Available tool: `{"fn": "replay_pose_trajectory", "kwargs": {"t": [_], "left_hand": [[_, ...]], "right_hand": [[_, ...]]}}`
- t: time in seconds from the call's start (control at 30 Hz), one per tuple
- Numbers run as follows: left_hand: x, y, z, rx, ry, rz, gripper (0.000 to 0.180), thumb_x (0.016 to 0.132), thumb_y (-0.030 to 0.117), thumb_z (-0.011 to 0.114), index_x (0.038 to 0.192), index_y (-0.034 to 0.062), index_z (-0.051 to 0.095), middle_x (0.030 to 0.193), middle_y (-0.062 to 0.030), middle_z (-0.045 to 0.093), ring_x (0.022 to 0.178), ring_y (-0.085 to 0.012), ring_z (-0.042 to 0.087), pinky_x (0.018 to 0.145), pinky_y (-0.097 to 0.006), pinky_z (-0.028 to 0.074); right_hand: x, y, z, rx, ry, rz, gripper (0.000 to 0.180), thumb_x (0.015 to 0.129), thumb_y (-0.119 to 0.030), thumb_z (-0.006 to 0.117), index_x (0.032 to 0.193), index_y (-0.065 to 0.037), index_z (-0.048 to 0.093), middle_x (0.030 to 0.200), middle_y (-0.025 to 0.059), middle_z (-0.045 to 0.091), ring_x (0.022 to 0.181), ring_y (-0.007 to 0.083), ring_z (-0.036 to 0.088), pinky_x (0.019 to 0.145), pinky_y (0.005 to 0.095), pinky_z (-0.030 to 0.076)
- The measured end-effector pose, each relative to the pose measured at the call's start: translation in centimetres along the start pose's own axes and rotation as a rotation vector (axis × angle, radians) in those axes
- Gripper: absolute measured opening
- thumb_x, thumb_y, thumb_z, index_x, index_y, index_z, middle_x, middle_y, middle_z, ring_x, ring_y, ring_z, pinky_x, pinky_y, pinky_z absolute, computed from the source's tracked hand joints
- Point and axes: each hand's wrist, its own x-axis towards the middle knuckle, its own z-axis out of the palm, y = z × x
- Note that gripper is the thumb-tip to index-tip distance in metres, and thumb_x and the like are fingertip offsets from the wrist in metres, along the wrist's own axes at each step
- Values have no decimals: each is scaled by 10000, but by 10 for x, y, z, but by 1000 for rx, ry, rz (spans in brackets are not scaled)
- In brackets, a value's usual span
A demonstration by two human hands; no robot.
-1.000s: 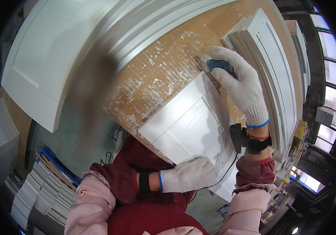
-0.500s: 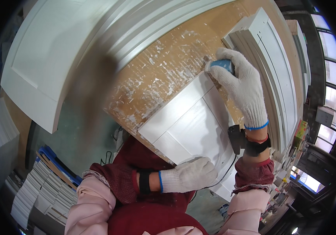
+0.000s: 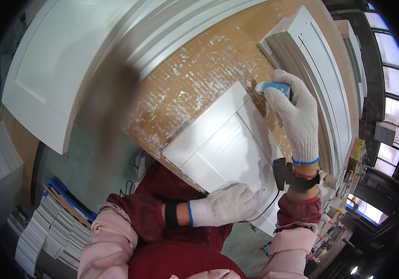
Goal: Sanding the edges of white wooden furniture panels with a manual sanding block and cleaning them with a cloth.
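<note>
A white panelled cabinet door (image 3: 227, 149) lies aslant on the paint-flecked table, its near end jutting past the front edge. My left hand (image 3: 232, 203), in a white knit glove, lies on the door's near edge with its fingers curled over it. My right hand (image 3: 296, 104), gloved alike, is closed around a small blue block (image 3: 276, 88), which looks like a sanding block. This hand is beyond the door's far right side, over the bare tabletop. The block's underside is hidden. A black device (image 3: 281, 172) with a cable is strapped at my right wrist.
The brown tabletop (image 3: 195, 79) is speckled with white paint. A stack of white panels (image 3: 320, 60) stands along its right side. Larger white panels (image 3: 51, 69) fill the far left. More white boards (image 3: 53, 232) are piled at the lower left. A blurred brown shape crosses the left middle.
My right hand, with the blue block, has shifted right and slightly nearer, off the door's far corner. My left hand has hardly moved, and the door lies about where it was.
</note>
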Motion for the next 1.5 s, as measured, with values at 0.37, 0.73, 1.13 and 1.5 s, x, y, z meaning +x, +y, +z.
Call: {"fn": "replay_pose_trajectory", "kwargs": {"t": [0.37, 0.73, 1.13, 1.5], "left_hand": [[-3, 0, 10, 96, 3, 20, 154, 757, 227, 623, 856, 122, 569, 774, -6, 497, 761, -179, 543, 674, -285, 493], [-4, 1, 8, 49, 20, 1, 166, 744, 216, 627, 870, 118, 582, 798, -15, 513, 788, -185, 552, 690, -281, 495], [1, 1, 3, 92, -19, 51, 89, 717, 220, 623, 747, 165, 560, 776, 10, 525, 781, -164, 535, 695, -279, 452], [-5, 0, 9, 48, 44, 39, 127, 717, 216, 623, 788, 132, 561, 778, 1, 496, 763, -179, 513, 683, -292, 452]], "right_hand": [[-18, 8, 0, 128, -45, 124, 438, 801, -317, 742, 1088, 4, 664, 900, 68, 657, 807, 135, 618, 760, 263, 504], [-12, 5, 12, 123, -44, 46, 460, 794, -346, 740, 1094, -6, 667, 912, 83, 666, 827, 145, 627, 783, 271, 502], [11, -10, 30, -16, -15, -88, 497, 804, -364, 727, 1149, -14, 655, 943, 134, 696, 853, 203, 673, 803, 306, 523], [-25, 6, 13, 33, 7, -64, 469, 815, -323, 743, 1148, -7, 645, 1012, 164, 700, 899, 208, 683, 836, 318, 532]]}}
